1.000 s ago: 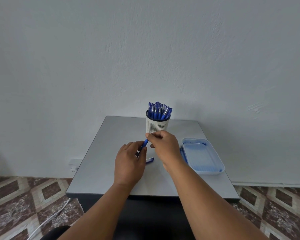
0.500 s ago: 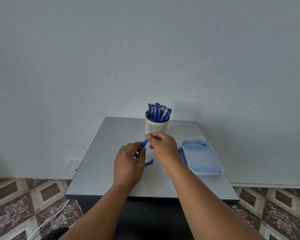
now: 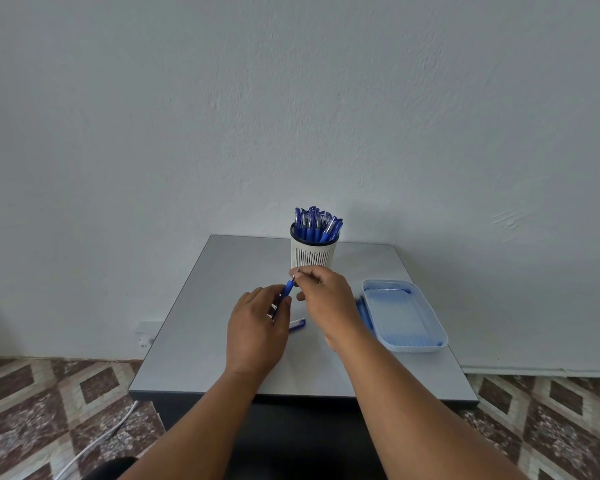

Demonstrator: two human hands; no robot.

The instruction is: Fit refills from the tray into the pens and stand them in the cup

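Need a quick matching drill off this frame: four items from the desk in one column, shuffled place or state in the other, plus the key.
Column 1
1. cup
2. tray
3. pen cap
4. pen

Column 2
A. lying loose on the table between the two hands
B. held by the left hand, its tip pinched by the right hand
C. standing upright at the back, packed with blue pens
D. pale blue, at the table's right side

Pairs: 1-C, 2-D, 3-A, 4-B
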